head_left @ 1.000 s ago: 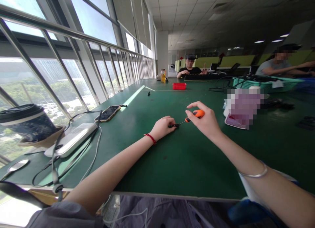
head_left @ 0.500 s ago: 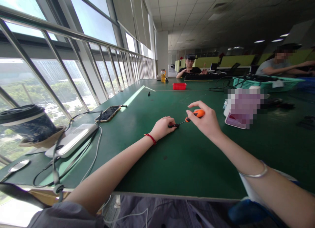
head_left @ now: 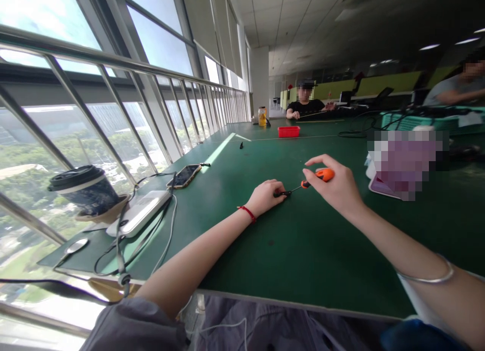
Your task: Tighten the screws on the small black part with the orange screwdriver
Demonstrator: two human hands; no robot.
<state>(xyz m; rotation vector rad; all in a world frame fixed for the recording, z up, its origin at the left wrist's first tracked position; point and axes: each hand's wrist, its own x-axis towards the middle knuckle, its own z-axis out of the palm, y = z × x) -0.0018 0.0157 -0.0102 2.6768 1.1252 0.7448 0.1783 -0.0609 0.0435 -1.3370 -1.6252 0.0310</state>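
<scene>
My left hand (head_left: 266,197) rests on the green table (head_left: 235,250), its fingers closed on a small black part (head_left: 283,194) that lies at the tabletop. My right hand (head_left: 338,187) holds an orange and black screwdriver (head_left: 324,175) by the handle, with the index finger raised off it. The thin shaft slants down to the left, and its tip meets the black part beside my left fingertips. What the tip engages is too small to make out.
On the left are a phone (head_left: 184,176), a white box-shaped device (head_left: 142,213) with cables and a paper cup (head_left: 89,192). Further back stand a red tray (head_left: 288,132) and a jar (head_left: 262,116). A teal basket (head_left: 413,121) is at right; one person sits opposite, another at right.
The whole view has swung left, so everything appears further right. Both hands keep their hold, with the screwdriver tip still at the black part. The person opposite has shifted their hands slightly.
</scene>
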